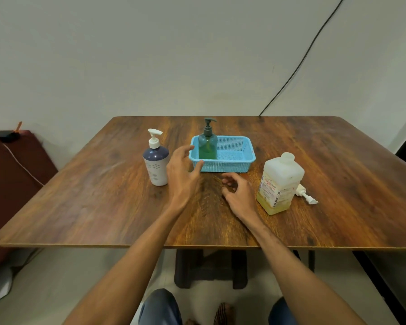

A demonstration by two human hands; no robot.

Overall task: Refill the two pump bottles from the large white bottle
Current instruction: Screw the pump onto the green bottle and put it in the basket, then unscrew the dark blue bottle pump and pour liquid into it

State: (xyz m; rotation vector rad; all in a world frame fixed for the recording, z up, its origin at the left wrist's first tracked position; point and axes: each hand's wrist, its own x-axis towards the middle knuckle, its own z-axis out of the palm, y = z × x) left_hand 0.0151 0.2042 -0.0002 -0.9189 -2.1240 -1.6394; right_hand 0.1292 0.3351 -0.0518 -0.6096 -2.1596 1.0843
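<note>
Two empty hands, left hand spread, right hand half-curled; basket hides base of green bottle.

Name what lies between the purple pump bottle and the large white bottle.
Head view: the left hand, the right hand, and behind them the blue basket holding the green pump bottle.

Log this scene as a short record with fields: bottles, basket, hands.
green pump bottle: upright in blue basket, left end
purple-and-white pump bottle: upright on table, left of basket
large white bottle: upright at right, yellowish liquid low
loose white pump: lying beside the large bottle
left hand: fingers spread, empty, by basket
right hand: loosely curled, empty
</note>
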